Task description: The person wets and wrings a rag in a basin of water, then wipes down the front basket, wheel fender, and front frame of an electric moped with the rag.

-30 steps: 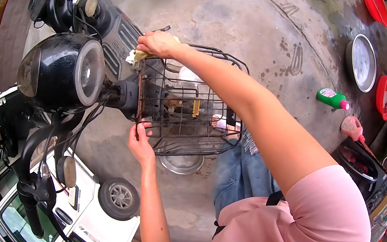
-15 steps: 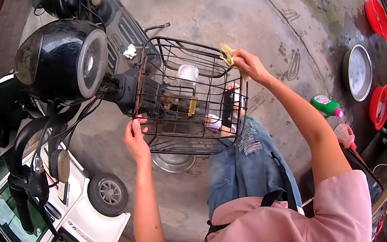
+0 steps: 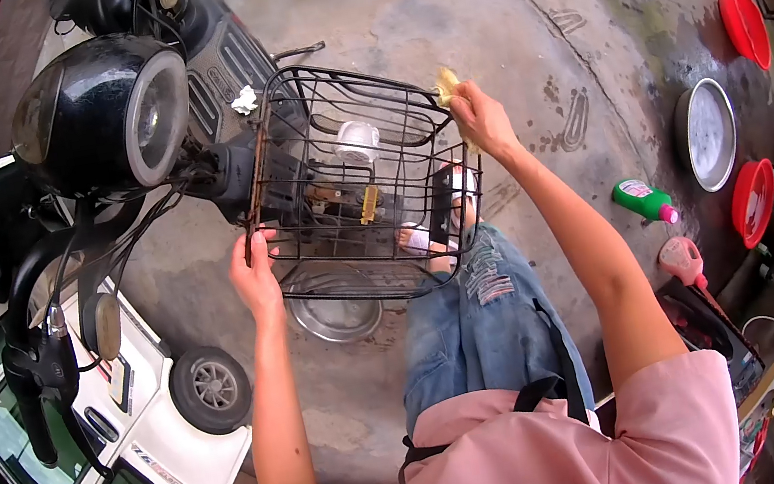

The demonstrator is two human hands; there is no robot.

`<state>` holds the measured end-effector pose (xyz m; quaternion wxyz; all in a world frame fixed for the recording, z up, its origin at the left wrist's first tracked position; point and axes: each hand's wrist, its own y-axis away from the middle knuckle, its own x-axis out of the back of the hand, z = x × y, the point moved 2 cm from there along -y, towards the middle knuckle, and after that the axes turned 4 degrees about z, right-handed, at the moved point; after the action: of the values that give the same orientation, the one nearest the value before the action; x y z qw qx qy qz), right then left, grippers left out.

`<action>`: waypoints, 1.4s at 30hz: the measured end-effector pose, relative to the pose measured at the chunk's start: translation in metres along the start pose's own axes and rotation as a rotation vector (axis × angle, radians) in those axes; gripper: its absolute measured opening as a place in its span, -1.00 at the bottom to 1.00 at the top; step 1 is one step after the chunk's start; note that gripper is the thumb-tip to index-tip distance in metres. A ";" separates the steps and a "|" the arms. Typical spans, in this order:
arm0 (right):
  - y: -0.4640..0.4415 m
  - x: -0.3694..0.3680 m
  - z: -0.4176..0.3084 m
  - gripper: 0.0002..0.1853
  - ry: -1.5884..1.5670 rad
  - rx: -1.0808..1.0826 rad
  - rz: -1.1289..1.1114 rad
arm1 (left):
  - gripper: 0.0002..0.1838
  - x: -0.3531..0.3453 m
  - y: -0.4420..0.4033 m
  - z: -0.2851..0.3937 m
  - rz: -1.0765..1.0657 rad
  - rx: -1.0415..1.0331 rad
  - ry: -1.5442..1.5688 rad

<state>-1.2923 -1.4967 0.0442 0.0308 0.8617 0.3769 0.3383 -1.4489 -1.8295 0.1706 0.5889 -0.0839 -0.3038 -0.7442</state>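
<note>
A black wire basket [image 3: 362, 82] is fixed at the front of a black electric scooter, below its round headlight [image 3: 157, 119]. My left hand [image 3: 255, 275] is closed around the basket's rusty rim at the near left corner, fingertips showing inside the wires. At the right end of the basket, my right hand [image 3: 483, 120] grips a yellowish cloth [image 3: 447, 83] against the rim; part of the cloth sticks up above my fingers. Through the wires I see a whitish, cup-like object [image 3: 357, 141] and a small yellow piece [image 3: 369, 204], low in or beneath the basket.
Under the basket a metal basin [image 3: 338, 319] stands on the concrete. A white vehicle [image 3: 173, 458] and a small wheel [image 3: 212, 389] are at left. To the right lie a green bottle [image 3: 642, 200], a pink jug [image 3: 682, 260], a metal basin [image 3: 709, 135] and red basins [image 3: 746, 28].
The whole view has shifted slightly, so the scooter and basket appear further left. My left fingers look more closed on the rim. My right hand stays with the cloth at the basket's right end.
</note>
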 end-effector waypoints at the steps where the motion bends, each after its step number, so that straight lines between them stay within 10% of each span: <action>1: 0.006 -0.005 0.012 -0.75 -0.005 -0.021 0.038 | -0.68 -0.001 0.001 0.002 0.013 -0.015 0.014; 16: 0.214 -0.051 0.010 -0.84 -0.126 -0.309 0.314 | -0.68 0.000 0.001 0.000 0.004 -0.024 -0.006; 20: 0.217 -0.029 -0.002 -0.87 -0.681 -0.543 0.146 | -0.72 0.000 0.001 0.000 0.033 -0.086 0.021; 24: 0.217 0.030 -0.037 -0.87 -0.688 -0.400 0.222 | -0.58 -0.001 0.000 -0.008 0.088 -0.238 0.053; 30: 0.211 0.108 -0.148 -0.81 -0.731 0.073 0.205 | -0.26 -0.001 0.050 0.065 0.024 -1.203 -0.616; 34: 0.176 0.098 -0.183 -0.78 -0.836 0.479 -0.108 | -0.71 -0.016 0.045 0.133 -0.089 -1.207 -0.370; 36: 0.156 0.073 -0.162 -0.80 -0.745 0.345 -0.169 | -0.80 -0.002 0.026 0.152 0.045 -0.832 -0.109; 38: 0.128 0.044 -0.142 -0.83 -0.755 -0.101 -0.209 | -0.70 0.013 0.002 0.164 -0.037 -0.868 0.031; 42: 0.098 0.001 -0.152 -0.88 -1.052 -0.062 -0.152 | -0.22 -0.021 0.034 0.173 -0.434 -1.145 -0.230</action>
<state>-1.3229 -1.5966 0.1920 0.2654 0.8840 0.3616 -0.1316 -1.4513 -1.7209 0.3111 0.2494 -0.4025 0.0719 -0.8778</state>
